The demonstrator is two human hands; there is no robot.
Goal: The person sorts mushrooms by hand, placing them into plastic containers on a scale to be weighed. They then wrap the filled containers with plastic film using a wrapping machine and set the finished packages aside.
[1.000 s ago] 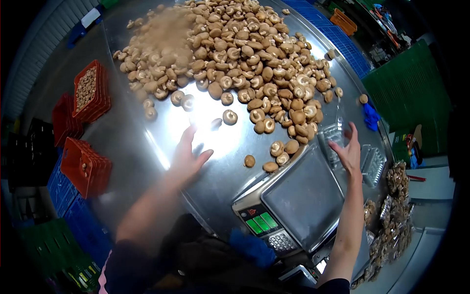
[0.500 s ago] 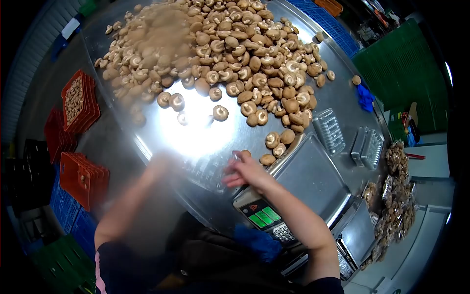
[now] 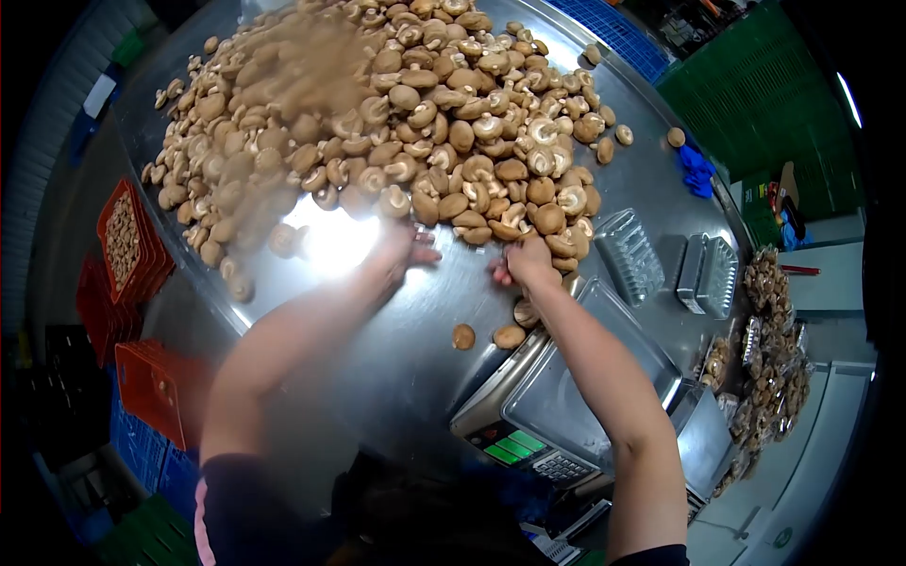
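A large heap of brown mushrooms (image 3: 453,132) covers the far part of the metal table (image 3: 406,349). My left hand (image 3: 401,253) is at the heap's near edge, fingers somewhat apart and pointing right, with nothing visible in it. Just to its right, my right hand (image 3: 527,262) touches the edge of the heap. Its fingers are curled; what they hold, if anything, is hidden. Below it lie a loose mushroom (image 3: 463,336) and another mushroom (image 3: 509,337), near the weighing scale (image 3: 595,377) with its lit green display.
Right of the heap are a clear plastic tray (image 3: 630,259), stacked clear trays (image 3: 708,275) and a blue cloth-like item (image 3: 696,172). Packed mushrooms (image 3: 769,377) pile up at far right. Orange crates (image 3: 151,387) stand left of the table.
Both hands have moved forward from beside the scale to the near edge of the heap. The clear tray that lay by them no longer shows there. Nearby loose mushrooms have shifted.
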